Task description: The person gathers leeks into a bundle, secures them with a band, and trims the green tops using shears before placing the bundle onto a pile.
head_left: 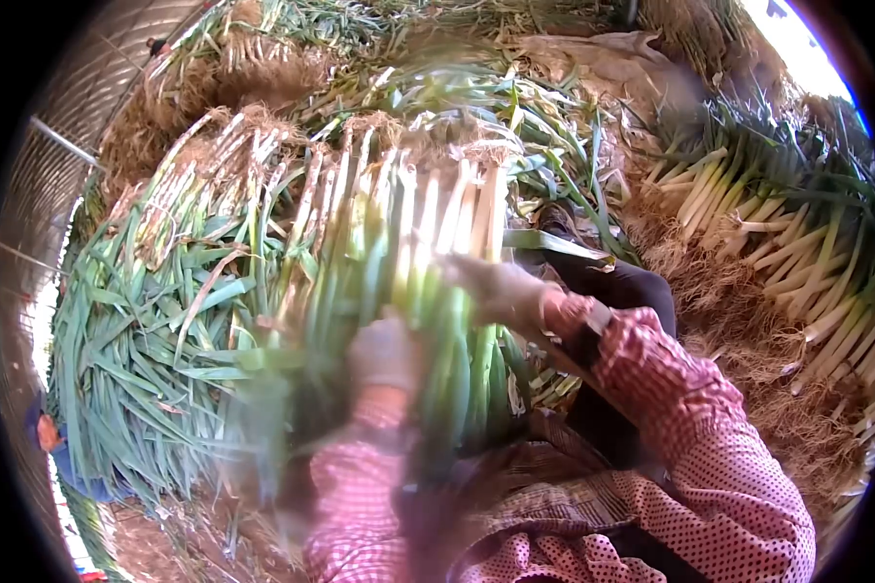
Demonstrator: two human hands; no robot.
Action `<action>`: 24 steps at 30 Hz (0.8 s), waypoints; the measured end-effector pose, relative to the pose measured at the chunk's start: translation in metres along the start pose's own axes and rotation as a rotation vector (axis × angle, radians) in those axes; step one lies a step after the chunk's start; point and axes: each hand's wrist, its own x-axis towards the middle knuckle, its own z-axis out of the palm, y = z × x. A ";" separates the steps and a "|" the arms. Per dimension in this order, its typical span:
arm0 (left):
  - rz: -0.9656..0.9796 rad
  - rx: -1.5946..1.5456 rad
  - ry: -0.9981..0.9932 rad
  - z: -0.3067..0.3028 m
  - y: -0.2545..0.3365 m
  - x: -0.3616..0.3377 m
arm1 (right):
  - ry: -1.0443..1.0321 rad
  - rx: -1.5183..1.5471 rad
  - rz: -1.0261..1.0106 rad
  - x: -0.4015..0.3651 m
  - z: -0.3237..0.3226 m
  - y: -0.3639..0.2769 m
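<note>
the leeks (405, 219) lie side by side before the person, roots pointing away and green leaves toward the lap. the left hand (384, 352) is over the leaves, the right hand (501, 291) at the right-hand stalks; both are blurred, so i cannot tell whether their fingers are grasping or released. a leafy heap (136, 330) lies left, a pale-stalked row (807, 253) right.

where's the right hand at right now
In the head view, the right hand is just right of centre, over the right part of the long pale-to-green stalks, up and to the right of the blurred left hand.
</note>
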 end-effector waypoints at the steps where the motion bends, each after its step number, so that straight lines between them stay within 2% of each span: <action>1: -0.005 -0.020 -0.011 0.004 0.003 -0.002 | -0.014 -0.006 0.026 -0.021 -0.001 -0.009; 4: -0.030 -0.061 -0.059 0.010 -0.001 0.001 | 0.066 0.021 0.070 0.024 0.006 -0.002; 7: -0.070 -0.186 -0.099 0.003 -0.007 0.000 | 0.135 0.043 0.007 0.075 0.010 0.011; 8: -0.024 -0.317 -0.061 0.012 -0.013 0.001 | 0.080 -0.034 0.039 0.080 0.002 0.001; 10: 0.066 -0.585 0.011 0.045 -0.028 0.002 | 0.060 0.118 0.001 0.087 -0.006 0.002; 11: 0.019 -0.544 -0.087 0.015 -0.011 -0.008 | 0.036 0.106 0.021 0.077 -0.010 -0.009; 12: 0.072 -0.501 -0.144 0.018 -0.012 -0.009 | 0.019 0.094 0.038 0.069 -0.015 -0.020; 13: 0.127 -0.457 -0.203 0.021 -0.015 -0.011 | -0.097 0.238 0.036 0.060 -0.010 -0.023; 14: 0.185 -0.410 -0.261 0.024 -0.019 -0.011 | -0.159 0.152 -0.090 0.056 0.002 -0.013; 15: 0.219 -0.456 -0.175 0.032 -0.026 -0.013 | -0.209 0.108 -0.138 0.047 0.009 -0.009; 17: 0.157 -0.430 -0.296 0.000 -0.038 0.011 | -0.309 0.022 -0.224 0.017 0.012 -0.008; 18: 0.129 -0.414 -0.362 -0.013 -0.044 0.027 | -0.350 -0.052 -0.125 0.003 -0.004 -0.033; 19: 0.098 -0.249 -0.063 0.000 -0.052 0.045 | -0.396 -0.132 -0.029 -0.011 -0.020 -0.057; 20: 0.062 -0.082 0.235 0.019 -0.058 0.061 | -0.216 -0.162 -0.141 0.008 -0.001 -0.010; 22: -0.060 0.147 0.267 0.033 -0.054 0.082 | -0.226 -0.194 -0.070 0.004 -0.014 -0.025; 24: -0.071 0.341 0.251 0.053 -0.052 0.097 | -0.203 -0.186 -0.095 0.002 -0.009 -0.018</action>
